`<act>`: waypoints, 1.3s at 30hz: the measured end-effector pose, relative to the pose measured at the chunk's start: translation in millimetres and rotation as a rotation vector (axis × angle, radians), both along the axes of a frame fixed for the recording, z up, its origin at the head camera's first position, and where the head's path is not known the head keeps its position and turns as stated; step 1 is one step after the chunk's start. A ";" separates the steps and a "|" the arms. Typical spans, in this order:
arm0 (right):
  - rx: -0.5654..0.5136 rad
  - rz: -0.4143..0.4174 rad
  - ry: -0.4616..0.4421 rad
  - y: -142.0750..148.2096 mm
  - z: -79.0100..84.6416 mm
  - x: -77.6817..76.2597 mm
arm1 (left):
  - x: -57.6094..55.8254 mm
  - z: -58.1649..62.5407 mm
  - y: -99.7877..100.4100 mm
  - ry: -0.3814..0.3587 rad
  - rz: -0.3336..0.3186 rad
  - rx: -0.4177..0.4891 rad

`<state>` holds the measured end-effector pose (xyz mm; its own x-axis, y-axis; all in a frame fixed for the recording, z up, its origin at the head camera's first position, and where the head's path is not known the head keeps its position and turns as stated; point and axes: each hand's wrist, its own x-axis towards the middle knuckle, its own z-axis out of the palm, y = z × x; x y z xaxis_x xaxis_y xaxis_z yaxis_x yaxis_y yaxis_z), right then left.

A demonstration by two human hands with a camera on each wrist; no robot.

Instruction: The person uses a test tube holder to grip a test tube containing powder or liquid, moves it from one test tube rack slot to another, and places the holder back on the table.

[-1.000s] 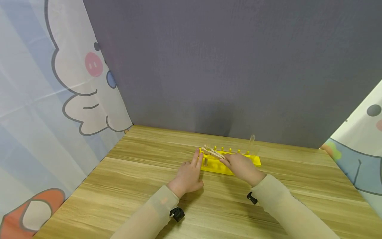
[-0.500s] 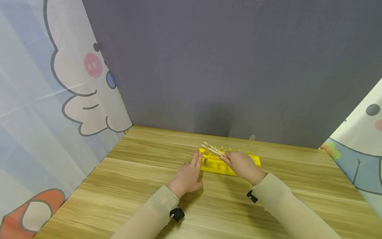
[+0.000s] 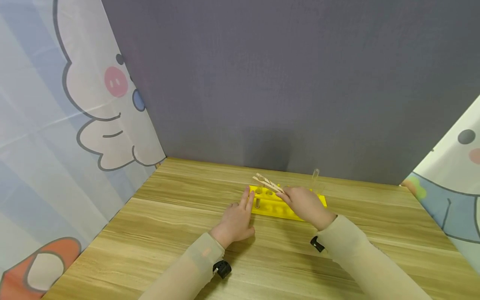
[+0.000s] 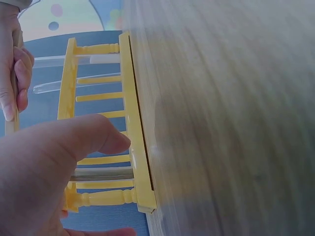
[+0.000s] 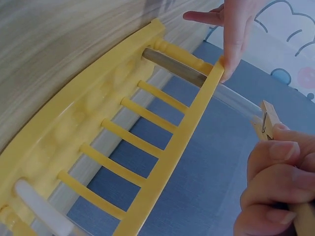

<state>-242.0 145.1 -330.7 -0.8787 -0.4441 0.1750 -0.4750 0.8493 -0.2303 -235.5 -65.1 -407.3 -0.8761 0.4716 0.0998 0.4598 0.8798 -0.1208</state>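
My left hand (image 3: 235,221) reaches with extended fingers to the left end of a yellow test tube rack (image 3: 279,210), fingertips at its top bar. A test tube with brownish-grey contents (image 5: 179,68) stands in the hole at that end, its clear upper part rising above the bar. My right hand (image 3: 304,204) grips a wooden test tube clamp (image 3: 268,183) by its handle, above the rack. The clamp's jaws are at the top of that tube in the right wrist view. A test tube with white contents (image 5: 42,206) stands at the rack's other end.
An upside-down empty test tube (image 3: 315,177) sits on a peg near the rack's right end. Behind the wood-grain table (image 3: 180,208) stands a grey panel (image 3: 270,83). Cartoon-printed curtains (image 3: 33,137) hang at both sides.
My right hand has raised the clamp from close over the rack's top bar up toward the tube's mouth. The left hand and the rack have stayed in place.
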 end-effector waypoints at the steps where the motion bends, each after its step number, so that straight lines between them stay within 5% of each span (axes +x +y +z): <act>1: -0.004 0.000 -0.005 0.0 0.6 0.0 | -0.1 0.0 0.1 0.001 0.000 -0.002; 39: -0.070 0.027 -0.012 4.2 10.4 -1.1 | -1.4 0.3 -0.2 -0.044 0.013 0.006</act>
<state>-243.1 149.4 -320.3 -0.8687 -0.4547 0.1965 -0.4946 0.8177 -0.2945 -236.9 -65.3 -406.9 -0.8857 0.4598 0.0644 0.4532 0.8863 -0.0952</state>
